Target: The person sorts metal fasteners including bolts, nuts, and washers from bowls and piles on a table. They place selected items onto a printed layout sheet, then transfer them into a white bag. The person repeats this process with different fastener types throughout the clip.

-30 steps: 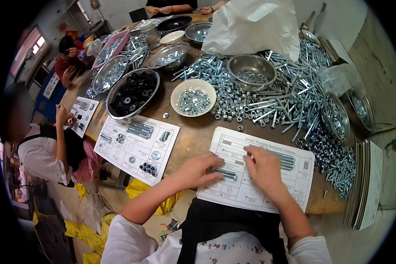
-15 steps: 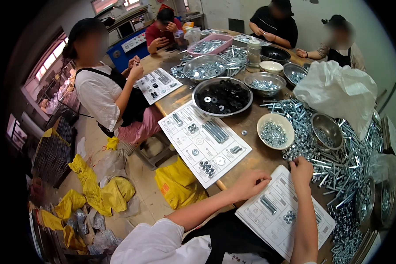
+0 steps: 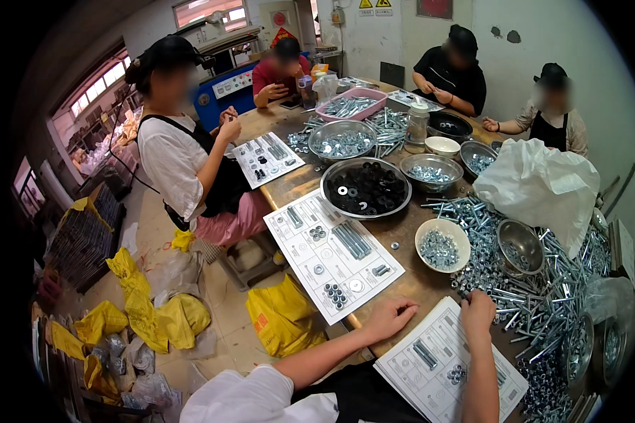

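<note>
Printed parts sheet (image 3: 444, 363) flat on the near edge of the wooden table (image 3: 402, 236), tilted slightly, with a few bolts and nuts laid on its outlined boxes; apparently placed so each piece can be matched to its drawing. Left hand (image 3: 388, 317) palm down at the sheet's far left corner, fingers loosely curled, resting on the table edge and holding nothing visible; likely there to steady the sheet. Right hand (image 3: 478, 310) at the sheet's far edge, fingers bent down into the near fringe of the loose pile of bolts (image 3: 536, 282); fingertips hidden, so cannot tell whether a bolt is pinched.

Just beyond the right hand: small cream bowl (image 3: 442, 244) of nuts, and to its right a small steel bowl (image 3: 520, 247) sunk in the bolt pile, both within reach. Left of these, a second printed sheet (image 3: 331, 254) with parts already grouped in its boxes. Farther off, a wide dark pan (image 3: 365, 189) of black washers, a steel basin (image 3: 342, 139) of silver washers, and a pink tray (image 3: 351, 106) of bolts down the table's middle, accessible from both sides. White plastic sack (image 3: 540, 187) slumped at far right.

Four other people seated around the far and left sides, hands busy at their own places. Yellow bags (image 3: 144, 310) heaped on the floor at left.
</note>
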The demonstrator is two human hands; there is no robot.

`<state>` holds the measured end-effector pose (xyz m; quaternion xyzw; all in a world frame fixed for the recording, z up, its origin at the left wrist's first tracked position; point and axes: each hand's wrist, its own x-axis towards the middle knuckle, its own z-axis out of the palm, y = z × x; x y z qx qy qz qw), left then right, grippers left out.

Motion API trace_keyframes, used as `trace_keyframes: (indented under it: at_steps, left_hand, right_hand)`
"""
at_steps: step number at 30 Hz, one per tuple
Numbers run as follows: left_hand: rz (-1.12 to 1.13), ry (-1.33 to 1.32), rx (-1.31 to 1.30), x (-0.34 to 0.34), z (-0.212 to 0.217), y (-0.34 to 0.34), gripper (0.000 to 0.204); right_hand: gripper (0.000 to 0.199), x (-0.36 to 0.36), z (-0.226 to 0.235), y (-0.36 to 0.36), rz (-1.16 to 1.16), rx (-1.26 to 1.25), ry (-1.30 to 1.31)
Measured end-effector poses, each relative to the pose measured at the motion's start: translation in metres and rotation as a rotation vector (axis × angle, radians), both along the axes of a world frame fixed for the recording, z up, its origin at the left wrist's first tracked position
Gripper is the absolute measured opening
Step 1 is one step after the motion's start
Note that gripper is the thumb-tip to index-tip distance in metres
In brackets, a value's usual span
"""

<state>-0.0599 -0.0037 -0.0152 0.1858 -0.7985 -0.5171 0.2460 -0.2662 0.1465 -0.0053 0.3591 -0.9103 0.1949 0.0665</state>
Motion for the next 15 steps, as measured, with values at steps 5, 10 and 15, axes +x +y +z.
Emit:
trace_keyframes:
  at_steps: [5,10,15]
  left_hand:
    - [0.007,0.036,-0.094,-0.005,-0.008,0.000,0.023]
    - [0.019,0.048,0.000,-0.010,-0.011,0.001,0.022]
    - [0.011,0.154,0.037,-0.013,-0.028,-0.001,0.017]
  right_hand:
    - [0.013,-0.005,-0.005,-0.002,0.005,0.053,-0.009]
    - [0.021,-0.010,0.006,0.004,0.039,-0.147,-0.059]
    - [0.037,0.009,0.023,0.021,0.068,-0.390,-0.135]
